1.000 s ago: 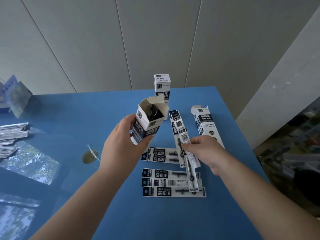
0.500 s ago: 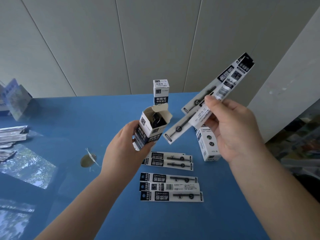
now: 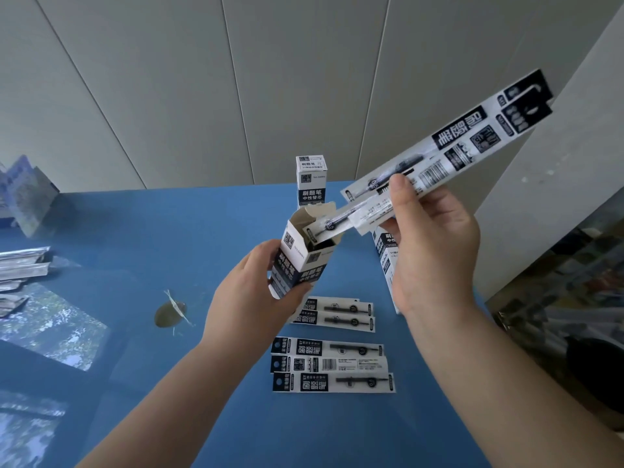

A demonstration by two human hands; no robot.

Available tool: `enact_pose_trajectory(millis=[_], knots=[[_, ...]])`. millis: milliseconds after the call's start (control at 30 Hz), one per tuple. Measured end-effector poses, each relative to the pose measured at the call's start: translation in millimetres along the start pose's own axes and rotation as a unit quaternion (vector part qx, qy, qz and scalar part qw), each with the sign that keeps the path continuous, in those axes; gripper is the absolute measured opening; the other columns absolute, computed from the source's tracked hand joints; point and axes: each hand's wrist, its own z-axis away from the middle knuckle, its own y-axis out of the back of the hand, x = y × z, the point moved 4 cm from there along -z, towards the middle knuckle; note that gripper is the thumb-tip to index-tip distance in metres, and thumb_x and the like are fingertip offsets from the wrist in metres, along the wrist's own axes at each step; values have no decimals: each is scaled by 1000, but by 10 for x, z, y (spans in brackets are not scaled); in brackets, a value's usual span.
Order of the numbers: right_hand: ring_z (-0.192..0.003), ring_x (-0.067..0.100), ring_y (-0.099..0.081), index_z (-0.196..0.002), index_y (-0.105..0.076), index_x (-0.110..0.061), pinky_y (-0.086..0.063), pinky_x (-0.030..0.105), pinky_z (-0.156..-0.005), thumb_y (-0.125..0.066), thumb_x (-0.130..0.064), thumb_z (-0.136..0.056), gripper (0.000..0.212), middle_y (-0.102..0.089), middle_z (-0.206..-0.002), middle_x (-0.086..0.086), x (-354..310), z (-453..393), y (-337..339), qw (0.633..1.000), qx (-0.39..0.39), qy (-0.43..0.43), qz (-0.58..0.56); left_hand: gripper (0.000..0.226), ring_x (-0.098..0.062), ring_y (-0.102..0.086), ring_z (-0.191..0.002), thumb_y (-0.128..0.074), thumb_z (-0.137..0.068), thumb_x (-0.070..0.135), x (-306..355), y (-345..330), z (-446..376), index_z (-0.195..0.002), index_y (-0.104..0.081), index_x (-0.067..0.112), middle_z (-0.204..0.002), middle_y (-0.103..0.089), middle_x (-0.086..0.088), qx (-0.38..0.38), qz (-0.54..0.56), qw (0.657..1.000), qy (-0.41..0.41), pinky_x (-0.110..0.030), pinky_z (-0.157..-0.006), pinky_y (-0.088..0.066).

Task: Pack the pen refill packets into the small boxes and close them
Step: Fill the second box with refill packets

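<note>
My left hand (image 3: 250,298) grips a small white and dark box (image 3: 300,261), held above the blue table with its top flaps open. My right hand (image 3: 432,244) pinches two long refill packets (image 3: 449,157) that slant up to the right. The lower packet's tip sits at the box's open mouth. Several more refill packets (image 3: 332,364) lie flat on the table (image 3: 135,231) below my hands. A closed box (image 3: 311,180) stands upright at the far edge. Another box (image 3: 386,261) lies on the table, mostly hidden behind my right hand.
A brownish spot with a white scrap (image 3: 170,314) lies left of my left hand. Silver wrappers (image 3: 20,268) are piled at the left edge, and a blue folded card (image 3: 27,194) stands at the far left. The table's right edge drops off beside a grey wall.
My right hand lifted the two packets off the table, swung them up to the right, then brought their lower ends to the open mouth of the box. My left hand kept holding the box.
</note>
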Motion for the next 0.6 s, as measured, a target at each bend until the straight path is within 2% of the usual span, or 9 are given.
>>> enact_pose_trajectory(millis=[100, 167, 233, 367, 500, 600], knots=[[-85, 20, -66, -85, -80, -25, -55, 42, -85, -77, -24, -90, 6, -76, -85, -4, 29, 50, 11, 997, -53, 44, 19, 50, 3, -57, -96, -69, -74, 59, -4, -6, -5, -115, -39, 55, -107, -57, 35, -4, 8, 1000, 18, -27, -73, -50], [-91, 16, -70, -92, -81, -29, -57, 40, -90, -77, -29, -89, 5, -79, -93, -6, 33, 61, 16, 992, -99, 70, 38, 51, 3, -58, -96, -69, -75, 57, -7, -9, -5, -116, -40, 53, -112, -59, 31, -5, 8, 1000, 25, -29, -75, -52], [-93, 14, -72, -96, -80, -31, -57, 36, -90, -76, -33, -90, 8, -79, -96, -7, 17, 47, 22, 987, -133, 80, 51, 51, 4, -58, -96, -72, -76, 55, -6, -13, -3, -116, -40, 53, -112, -60, 31, -9, 4, 1000, 27, -30, -75, -53], [-89, 20, -74, -93, -80, -31, -60, 42, -88, -76, -34, -89, 6, -80, -92, -3, 37, 7, -33, 974, -196, 48, 106, 51, 3, -58, -95, -68, -75, 59, 13, -16, 12, -116, -39, 54, -110, -58, 32, -11, -2, 1000, 18, -27, -72, -52], [-91, 27, -76, -92, -81, -28, -61, 49, -89, -74, -29, -89, 7, -80, -93, 2, 84, -25, -126, 970, -197, 21, 138, 52, -1, -59, -94, -70, -76, 56, 67, -25, 32, -118, -40, 50, -105, -54, 32, -6, -21, 1000, -4, -28, -73, -54], [-86, 22, -77, -90, -81, -26, -62, 40, -81, -76, -29, -88, 6, -80, -89, -1, 103, -67, -178, 965, -191, 2, 182, 55, -5, -61, -94, -76, -78, 50, 103, -17, 52, -120, -40, 47, -105, -53, 31, 7, -45, 999, -29, -27, -73, -51]])
